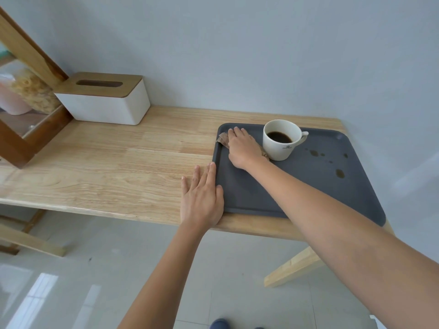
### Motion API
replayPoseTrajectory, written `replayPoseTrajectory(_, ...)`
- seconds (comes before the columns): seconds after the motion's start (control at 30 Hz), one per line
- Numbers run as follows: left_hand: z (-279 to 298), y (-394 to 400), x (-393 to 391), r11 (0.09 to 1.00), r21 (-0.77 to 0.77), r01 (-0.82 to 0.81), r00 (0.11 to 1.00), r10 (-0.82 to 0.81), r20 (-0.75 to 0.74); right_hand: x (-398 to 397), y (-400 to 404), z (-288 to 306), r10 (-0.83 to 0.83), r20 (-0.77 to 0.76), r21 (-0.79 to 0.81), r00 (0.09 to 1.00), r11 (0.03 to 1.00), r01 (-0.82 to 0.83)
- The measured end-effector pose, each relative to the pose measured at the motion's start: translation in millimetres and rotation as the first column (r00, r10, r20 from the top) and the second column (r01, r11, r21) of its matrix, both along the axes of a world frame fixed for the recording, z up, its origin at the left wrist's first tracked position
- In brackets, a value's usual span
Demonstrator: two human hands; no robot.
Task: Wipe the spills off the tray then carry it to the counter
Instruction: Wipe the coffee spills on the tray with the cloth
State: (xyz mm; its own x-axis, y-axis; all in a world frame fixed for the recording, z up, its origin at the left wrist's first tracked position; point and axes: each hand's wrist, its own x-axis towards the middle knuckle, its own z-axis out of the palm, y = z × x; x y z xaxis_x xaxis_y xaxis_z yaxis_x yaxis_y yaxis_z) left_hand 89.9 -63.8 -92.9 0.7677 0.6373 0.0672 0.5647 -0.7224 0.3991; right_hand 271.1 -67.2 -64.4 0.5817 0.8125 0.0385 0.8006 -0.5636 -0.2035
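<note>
A dark grey tray (308, 186) lies on the right end of a wooden table (118, 167). On it stands a white cup (281, 141) of black coffee. Brown spill drops (339, 173) dot the tray's right half. My right hand (243, 147) lies flat on a stained brown tissue (222, 138) at the tray's far left corner, pressing it down. My left hand (202, 195) rests flat on the table with straight fingers, its thumb side against the tray's left rim.
A white tissue box (107, 103) with a wooden lid stands at the table's back left, beside a wooden shelf frame (31, 55) holding food jars. The wall runs right behind the table. Tiled floor lies below the front edge.
</note>
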Motion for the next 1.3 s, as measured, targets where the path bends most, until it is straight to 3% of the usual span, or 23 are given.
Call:
replayPoseTrajectory(0.3, -1.1, -1.1, 1.0, 1.000, -0.002, -0.008, 1.000, 0.008, 0.000, -38.1, -67.9, -19.5, 0.119, 0.016, 0.074, 0.993, 0.990, -0.119)
replayPoseTrajectory(0.73, 0.2, -1.0, 0.9, 1.000, -0.028, -0.004, 1.000, 0.004, 0.006, -0.7, 3.3, 7.1, -0.130, -0.047, 0.020, 0.990, 0.991, 0.131)
replayPoseTrajectory(0.9, -0.1, -0.3, -0.7, 0.999, -0.037, -0.028, 1.000, 0.028, 0.011, -15.3, -23.1, -1.0, 0.050, -0.025, 0.053, 0.998, 0.997, -0.049)
replayPoseTrajectory(1.17, -0.7, -2.4, 1.2, 0.999, -0.038, -0.031, 0.999, 0.031, 0.018, -37.1, -129.7, -3.4, 0.294, -0.040, 0.033, 0.955, 0.956, -0.293)
replayPoseTrajectory(1.3, -2.8, 2.1, -0.8, 0.999, -0.030, -0.023, 1.000, 0.023, -0.011, -21.4, -176.4, 2.5, 0.325, -0.089, 0.010, 0.941, 0.945, -0.326)
